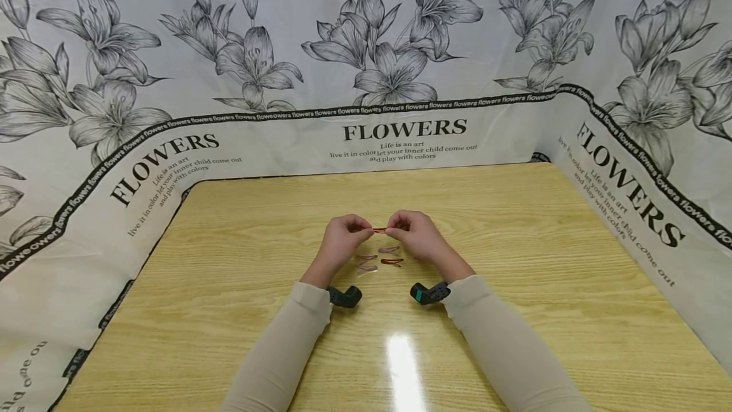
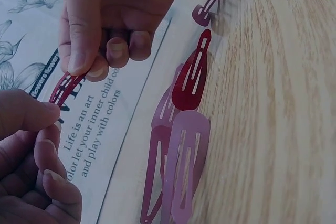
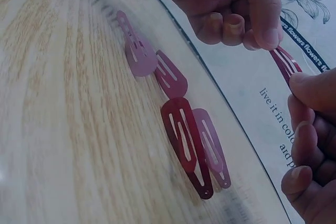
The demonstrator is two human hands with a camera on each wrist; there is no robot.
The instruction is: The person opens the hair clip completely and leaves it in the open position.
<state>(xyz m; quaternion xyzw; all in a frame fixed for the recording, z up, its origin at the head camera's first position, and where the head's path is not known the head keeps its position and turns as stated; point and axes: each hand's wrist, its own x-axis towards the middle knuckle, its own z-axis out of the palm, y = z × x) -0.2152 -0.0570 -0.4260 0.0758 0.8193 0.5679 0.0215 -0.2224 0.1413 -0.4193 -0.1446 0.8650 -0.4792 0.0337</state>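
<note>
Both hands pinch a red snap hair clip (image 1: pixel 380 230) by opposite ends, raised above the table. My left hand (image 1: pixel 345 239) has its thumb and index finger on the left end. At the right end, the thumb and fingers of my right hand (image 1: pixel 420 237) grip it. In the left wrist view the held clip (image 2: pixel 65 88) shows slots between the fingertips. Below the hands lie a dark red clip (image 1: pixel 391 261), a pink clip (image 1: pixel 389 250), a deeper pink clip (image 1: pixel 366 257) and a pale pink clip (image 1: pixel 366 267), grouped closely on the wood.
The wood-grain table (image 1: pixel 229 310) spreads around the clips. A white flower-printed cloth (image 1: pixel 274 145) stands along its back and both sides. Each wrist wears a dark camera mount, the left mount (image 1: pixel 345 297) and the right mount (image 1: pixel 430 293) facing inward.
</note>
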